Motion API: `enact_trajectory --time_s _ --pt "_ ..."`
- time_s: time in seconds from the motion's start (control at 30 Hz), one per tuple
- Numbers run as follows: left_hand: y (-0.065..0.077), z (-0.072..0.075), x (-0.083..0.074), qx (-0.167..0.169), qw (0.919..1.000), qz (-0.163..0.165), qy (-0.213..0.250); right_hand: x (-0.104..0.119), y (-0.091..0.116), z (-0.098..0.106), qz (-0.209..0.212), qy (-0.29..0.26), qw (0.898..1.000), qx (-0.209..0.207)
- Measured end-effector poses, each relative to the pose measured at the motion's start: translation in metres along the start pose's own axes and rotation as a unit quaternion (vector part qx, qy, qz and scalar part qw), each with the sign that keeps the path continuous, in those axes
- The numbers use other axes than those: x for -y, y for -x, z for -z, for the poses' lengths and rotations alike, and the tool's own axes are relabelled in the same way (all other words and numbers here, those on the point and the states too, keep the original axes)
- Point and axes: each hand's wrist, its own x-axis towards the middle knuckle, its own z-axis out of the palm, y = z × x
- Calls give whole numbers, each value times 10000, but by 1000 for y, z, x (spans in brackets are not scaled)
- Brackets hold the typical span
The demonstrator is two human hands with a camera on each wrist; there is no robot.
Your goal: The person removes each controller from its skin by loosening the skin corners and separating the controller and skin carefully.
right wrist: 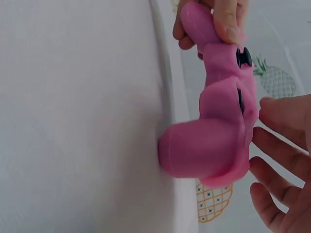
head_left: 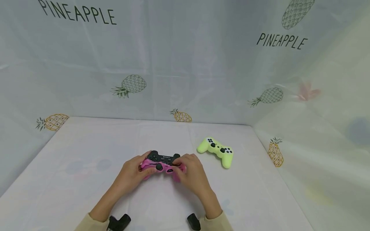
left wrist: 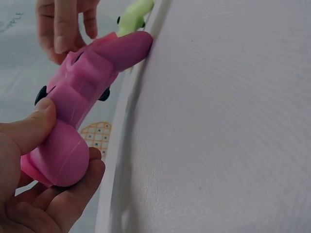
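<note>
A black game controller (head_left: 164,159), marked SONY, sits partly inside a pink silicone cover (head_left: 148,164). Its black upper face shows along the far side, while pink covers the near side and the grips. My left hand (head_left: 134,171) holds the controller's left grip through the cover, thumb on the near side and fingers underneath. At the right end, my right hand (head_left: 190,171) pinches the cover's edge near the right stick with thumb and forefinger. In the right wrist view, one pink grip (right wrist: 192,148) touches the white tabletop and several right fingertips meet the cover's edge.
A second controller in a lime-green cover (head_left: 216,149) lies on the white table (head_left: 86,150), beyond my right hand. Pineapple-printed sheeting (head_left: 188,57) rises behind the table and along its sides. Black wrist devices (head_left: 119,222) sit beside both sleeves.
</note>
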Motion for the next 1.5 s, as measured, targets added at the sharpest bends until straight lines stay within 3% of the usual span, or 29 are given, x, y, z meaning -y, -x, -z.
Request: enact_trajectory --time_s 0.13,0.3,0.53,0.93,1.27,1.5 --pt "0 0 0 -37 10000 -47 58 5 -6 -3 212 -160 9996 67" --pt "0 2 0 -13 9998 -57 203 18 -17 -8 288 71 9992 272" --pt "1 3 7 384 9965 -55 738 27 -25 -13 402 443 9971 460" --pt "4 9 10 760 9872 -191 1391 31 -25 -16 42 191 9986 493" --pt "5 8 4 934 9758 276 1959 28 -22 -16 -187 -410 9974 554" --pt "5 9 1 887 9807 396 1695 26 -19 -17 201 -362 9984 378"
